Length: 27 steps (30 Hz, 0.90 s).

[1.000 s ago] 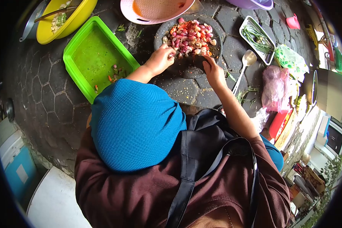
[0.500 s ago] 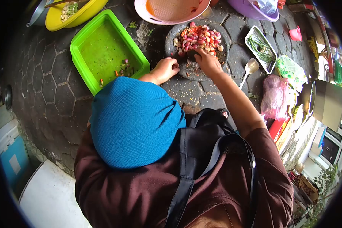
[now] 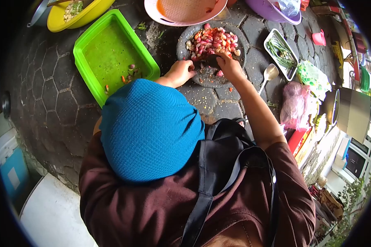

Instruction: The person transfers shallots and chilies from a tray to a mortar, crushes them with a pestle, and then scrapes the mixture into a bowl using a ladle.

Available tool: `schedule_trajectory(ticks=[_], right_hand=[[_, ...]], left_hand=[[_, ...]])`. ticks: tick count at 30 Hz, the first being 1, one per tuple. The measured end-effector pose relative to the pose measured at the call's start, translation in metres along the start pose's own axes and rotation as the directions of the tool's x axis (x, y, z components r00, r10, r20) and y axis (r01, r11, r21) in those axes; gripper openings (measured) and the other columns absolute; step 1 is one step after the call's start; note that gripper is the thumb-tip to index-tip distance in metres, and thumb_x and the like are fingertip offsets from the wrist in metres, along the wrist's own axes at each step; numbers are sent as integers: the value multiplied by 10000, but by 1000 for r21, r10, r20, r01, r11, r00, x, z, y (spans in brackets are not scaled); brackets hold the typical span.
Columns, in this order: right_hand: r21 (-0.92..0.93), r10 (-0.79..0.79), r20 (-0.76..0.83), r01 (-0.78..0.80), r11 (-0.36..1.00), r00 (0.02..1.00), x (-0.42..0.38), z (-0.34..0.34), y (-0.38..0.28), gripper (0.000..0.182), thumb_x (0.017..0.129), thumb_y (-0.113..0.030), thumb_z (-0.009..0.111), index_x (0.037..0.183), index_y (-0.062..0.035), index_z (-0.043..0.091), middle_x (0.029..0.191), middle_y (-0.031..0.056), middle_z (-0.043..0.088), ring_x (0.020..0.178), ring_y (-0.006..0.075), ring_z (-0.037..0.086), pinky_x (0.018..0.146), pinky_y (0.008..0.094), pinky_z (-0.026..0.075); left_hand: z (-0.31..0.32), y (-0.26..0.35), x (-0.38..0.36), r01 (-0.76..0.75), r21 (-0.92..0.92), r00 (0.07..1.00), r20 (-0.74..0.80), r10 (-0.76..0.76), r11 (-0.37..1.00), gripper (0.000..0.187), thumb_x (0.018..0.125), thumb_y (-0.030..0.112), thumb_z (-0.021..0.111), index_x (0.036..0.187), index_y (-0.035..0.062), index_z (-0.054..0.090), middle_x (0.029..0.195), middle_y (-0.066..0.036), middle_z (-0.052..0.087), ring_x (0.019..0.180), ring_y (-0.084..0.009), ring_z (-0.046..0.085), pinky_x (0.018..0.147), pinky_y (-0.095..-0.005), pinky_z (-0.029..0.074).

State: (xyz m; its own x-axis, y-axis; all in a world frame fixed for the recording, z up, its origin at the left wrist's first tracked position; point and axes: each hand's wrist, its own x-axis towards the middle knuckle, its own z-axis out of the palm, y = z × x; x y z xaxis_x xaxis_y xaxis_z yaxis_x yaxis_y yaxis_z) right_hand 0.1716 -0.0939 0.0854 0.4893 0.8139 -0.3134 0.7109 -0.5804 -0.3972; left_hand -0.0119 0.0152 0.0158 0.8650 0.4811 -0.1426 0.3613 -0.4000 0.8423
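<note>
A wide, dark stone mortar (image 3: 184, 38) lies on the paving, heaped with peeled shallots and bits of red chili (image 3: 216, 39). My right hand (image 3: 231, 68) grips a dark stone pestle (image 3: 212, 61), pressed down at the near side of the heap. The pestle's lower end is partly hidden among the shallots. My left hand (image 3: 179, 74) is closed at the mortar's left rim, with its fingers curled over the edge. A single shallot (image 3: 219, 73) sits on the near part of the mortar, beside my right wrist.
A green tray (image 3: 80, 68) with a few scraps stands left. Beyond are a yellow basin (image 3: 86, 16), a pink bowl (image 3: 152, 12) and a purple basin (image 3: 272, 16). Rightward lie a spoon (image 3: 270, 72), a tray of green beans (image 3: 290, 74) and a bagged bundle (image 3: 293, 103).
My right hand and the pestle have moved slightly right and down across the mortar. A shallot now shows near my right wrist, and red bits lie on the paving. My left hand stays at the rim.
</note>
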Motion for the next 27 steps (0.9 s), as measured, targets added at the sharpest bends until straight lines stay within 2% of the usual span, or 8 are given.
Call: schedule_trajectory(ticks=[6,8,12,13,17,20,25,27], right_hand=[[37,40,-109,-36,999,993,-29,-23,10,355,915,-367,471,1208,-172,516,929,223,636,886,402,609,766,484,473],[-32,92,-78,-95,995,993,-41,-23,18,345,917,-358,472,1210,-180,510,886,238,632,855,412,613,735,493,477],[-57,74,-78,-78,995,994,-60,5,42,363,914,-349,480,1250,-211,491,877,265,614,815,420,617,724,500,477],[-70,71,-72,-76,995,995,-62,11,44,370,914,-347,484,1257,-206,488,889,261,613,824,423,613,727,503,475],[99,65,-106,-54,994,992,-52,19,48,363,916,-338,489,1248,-192,495,887,254,618,841,427,603,741,497,473],[46,80,-159,-74,996,984,-51,8,44,353,919,-330,487,1244,-193,498,886,254,617,830,429,603,737,498,474],[-15,-93,-333,93,996,939,-51,-6,16,359,910,-301,526,1257,-215,494,853,215,596,748,384,622,650,462,506],[-5,-72,-313,75,997,947,-49,-10,3,354,914,-281,524,1258,-203,498,911,231,602,791,399,618,689,458,504]], left_hand=[[15,4,20,-51,11,999,2,51,999,185,770,148,687,860,7,608,790,-159,645,750,-302,641,688,-372,486],[22,9,28,-107,-23,994,2,107,994,191,778,148,685,876,2,613,805,-152,651,756,-277,644,694,-366,490],[41,-3,42,-34,-137,999,15,36,990,178,803,89,637,951,-8,620,849,-134,646,760,-205,634,700,-311,498],[42,-6,43,-81,-130,996,-34,77,988,181,809,65,610,977,0,628,870,-122,631,742,-191,622,701,-286,495],[26,6,34,-52,-62,997,-68,47,997,227,785,27,590,1008,16,634,914,-125,612,775,-193,614,713,-293,485],[25,3,30,-66,-69,990,-127,57,995,245,772,-1,580,1012,15,629,900,-126,610,771,-208,606,712,-304,482],[29,3,26,-163,-40,964,-219,150,986,228,754,-35,573,975,9,610,892,-129,605,762,-253,598,703,-330,479],[28,4,25,-156,1,966,-210,153,988,207,734,-46,580,936,2,593,865,-132,607,771,-279,597,698,-351,474]])
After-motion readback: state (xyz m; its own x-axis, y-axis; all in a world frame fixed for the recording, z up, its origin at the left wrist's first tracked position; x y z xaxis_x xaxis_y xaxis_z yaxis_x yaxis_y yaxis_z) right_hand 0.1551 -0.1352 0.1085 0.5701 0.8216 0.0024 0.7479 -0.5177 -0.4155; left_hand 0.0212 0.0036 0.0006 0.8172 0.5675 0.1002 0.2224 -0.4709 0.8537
